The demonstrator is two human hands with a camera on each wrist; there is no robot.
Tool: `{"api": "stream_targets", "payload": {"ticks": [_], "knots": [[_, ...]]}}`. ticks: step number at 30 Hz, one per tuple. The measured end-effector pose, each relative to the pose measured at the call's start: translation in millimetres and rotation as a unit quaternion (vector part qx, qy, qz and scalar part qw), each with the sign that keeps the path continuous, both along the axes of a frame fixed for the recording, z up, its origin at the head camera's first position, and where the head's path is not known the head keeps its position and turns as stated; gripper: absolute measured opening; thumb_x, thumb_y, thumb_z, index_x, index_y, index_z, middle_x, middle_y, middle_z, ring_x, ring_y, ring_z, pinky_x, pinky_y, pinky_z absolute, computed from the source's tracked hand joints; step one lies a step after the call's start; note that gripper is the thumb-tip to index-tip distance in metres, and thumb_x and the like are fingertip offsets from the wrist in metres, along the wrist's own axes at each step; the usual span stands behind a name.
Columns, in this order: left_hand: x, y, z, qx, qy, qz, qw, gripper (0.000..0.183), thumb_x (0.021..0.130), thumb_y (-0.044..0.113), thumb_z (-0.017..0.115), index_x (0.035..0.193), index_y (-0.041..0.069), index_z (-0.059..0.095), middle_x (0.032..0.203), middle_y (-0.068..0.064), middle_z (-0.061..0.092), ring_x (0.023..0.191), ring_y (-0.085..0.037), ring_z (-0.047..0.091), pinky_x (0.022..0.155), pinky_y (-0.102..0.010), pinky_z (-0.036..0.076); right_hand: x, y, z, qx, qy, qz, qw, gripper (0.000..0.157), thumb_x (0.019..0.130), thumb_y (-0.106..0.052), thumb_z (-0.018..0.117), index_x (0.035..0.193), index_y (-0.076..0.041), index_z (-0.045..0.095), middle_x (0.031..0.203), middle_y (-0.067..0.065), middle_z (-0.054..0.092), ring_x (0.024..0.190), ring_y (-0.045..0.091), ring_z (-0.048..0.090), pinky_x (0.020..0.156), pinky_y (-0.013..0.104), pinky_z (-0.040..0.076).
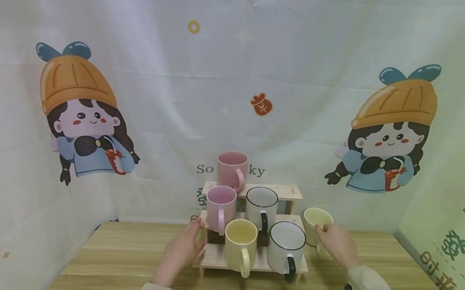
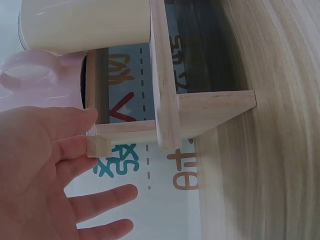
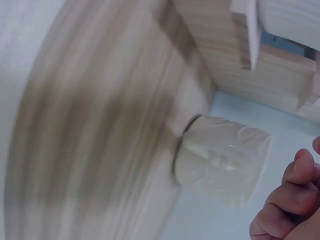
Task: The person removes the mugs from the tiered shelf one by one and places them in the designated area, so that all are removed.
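Observation:
My left hand (image 1: pixel 183 247) is at the left end of a stepped wooden rack (image 1: pixel 210 260); its thumb and forefinger touch the corner of the middle board in the left wrist view, while the outer fingers spread apart. Beside the rack's right end, a pale yellow embossed cup (image 3: pixel 220 157) stands upright on the table. Close above its rim is my right hand (image 1: pixel 339 242), fingers loosely curled; the right wrist view shows a gap between them and the cup. In the head view this hand hides part of the cup.
The rack carries a dark pink mug (image 1: pixel 229 169) on top, a light pink mug (image 1: pixel 215 210) and a black-rimmed white mug (image 1: pixel 257 212) midway, and a yellow mug (image 1: pixel 235 250) and another black-rimmed white mug (image 1: pixel 282 248) below. A printed cloth (image 1: pixel 237 53) hangs behind the wooden table (image 1: pixel 123 262).

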State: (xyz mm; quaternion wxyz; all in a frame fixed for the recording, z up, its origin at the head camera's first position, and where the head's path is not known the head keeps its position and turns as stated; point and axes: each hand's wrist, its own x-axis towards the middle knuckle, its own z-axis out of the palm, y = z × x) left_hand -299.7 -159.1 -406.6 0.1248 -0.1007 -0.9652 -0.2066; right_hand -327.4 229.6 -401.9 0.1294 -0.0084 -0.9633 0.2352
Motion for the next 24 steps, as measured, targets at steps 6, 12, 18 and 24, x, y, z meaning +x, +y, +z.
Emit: {"api": "stream_targets", "payload": {"ticks": [6,12,18,24], "knots": [[-0.9,0,-0.7,0.002,-0.003,0.002,1.0000,0.052,0.087,0.021,0.066,0.133,0.004,0.051,0.149,-0.013,0.041,0.129,-0.038,0.046,0.099,-0.055,0.045,-1.7,-9,15.2,-0.016,-0.015,0.015,1.000,0.039,0.092,-0.030,0.046,0.057,-0.014,0.042,0.053,-0.004,0.038,0.049,0.013,0.035,0.045,0.025,0.028],[-0.9,-1,-0.4,0.002,-0.006,0.002,1.0000,0.052,0.087,0.021,0.066,0.134,0.005,0.051,0.149,-0.013,0.040,0.128,-0.039,0.047,0.098,-0.057,0.045,-2.7,-20,30.3,-0.027,-0.021,0.018,0.999,0.038,0.092,-0.029,0.048,0.057,-0.013,0.043,0.052,-0.004,0.039,0.048,0.013,0.037,0.045,0.024,0.029],[-0.2,-2,0.6,0.001,-0.006,0.001,1.0000,0.052,0.087,0.021,0.066,0.133,0.005,0.051,0.149,-0.013,0.040,0.127,-0.040,0.048,0.098,-0.056,0.045,-5.0,-27,40.5,-0.033,-0.033,0.017,0.999,0.040,0.093,-0.031,0.045,0.057,-0.013,0.042,0.053,-0.003,0.038,0.050,0.013,0.038,0.047,0.025,0.030],[0.4,-1,0.0,0.010,-0.011,-0.001,0.9999,0.052,0.086,0.021,0.067,0.134,0.006,0.050,0.150,-0.013,0.039,0.128,-0.040,0.047,0.100,-0.057,0.044,-3.2,-34,51.9,-0.031,-0.036,0.026,0.999,0.043,0.094,-0.033,0.044,0.055,-0.015,0.039,0.050,-0.004,0.035,0.049,0.013,0.034,0.047,0.026,0.030]]}}
